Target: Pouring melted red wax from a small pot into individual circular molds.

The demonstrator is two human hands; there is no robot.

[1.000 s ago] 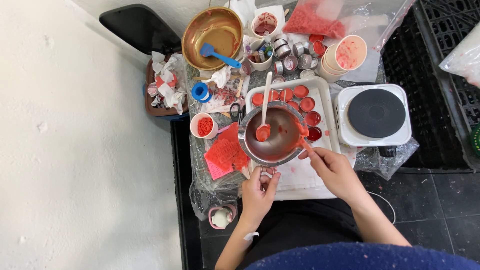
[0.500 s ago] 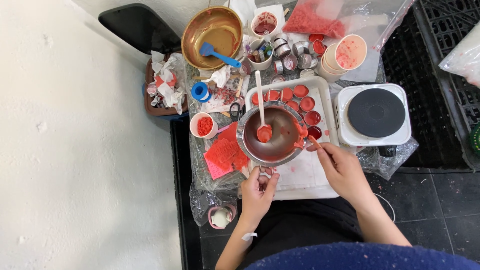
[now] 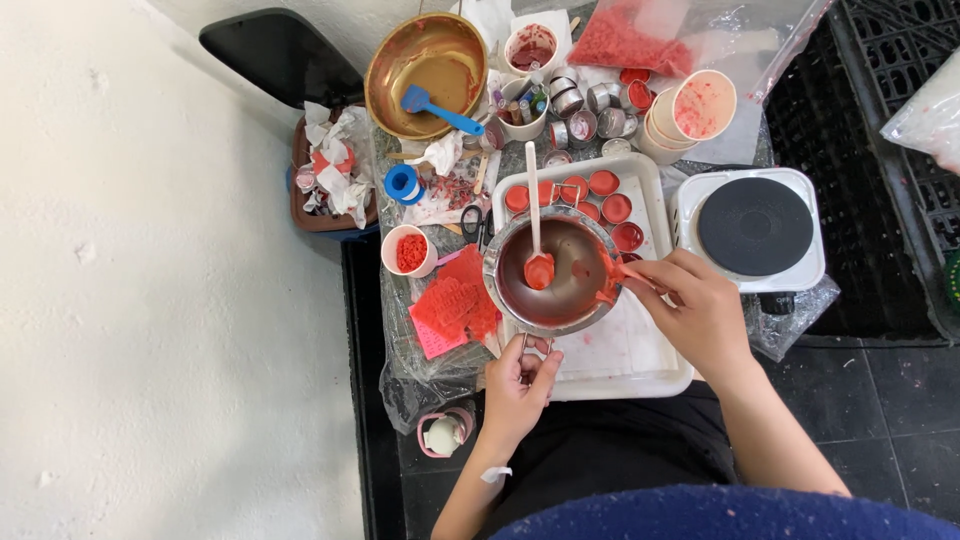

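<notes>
My left hand [image 3: 520, 388] grips the handle of a small steel pot [image 3: 556, 288] held over a white tray [image 3: 640, 372]. A pale spoon [image 3: 535, 225] with a red-coated bowl rests inside the pot. My right hand [image 3: 692, 305] pinches a small red-stained tool [image 3: 618, 275] at the pot's right rim. Round tins filled with red wax [image 3: 603, 195] sit in rows on the tray just beyond the pot.
A white hot plate [image 3: 752, 228] stands right of the tray. A brass bowl with a blue spatula [image 3: 428, 68], stacked paper cups [image 3: 690, 112], empty tins, a cup of red bits [image 3: 408, 250], red moulds [image 3: 455, 305], a bag of red granules [image 3: 640, 38] and black crates crowd the area.
The pot has shifted slightly toward me and left. My right hand moved up from below the pot's edge to its right rim, still holding the small tool.
</notes>
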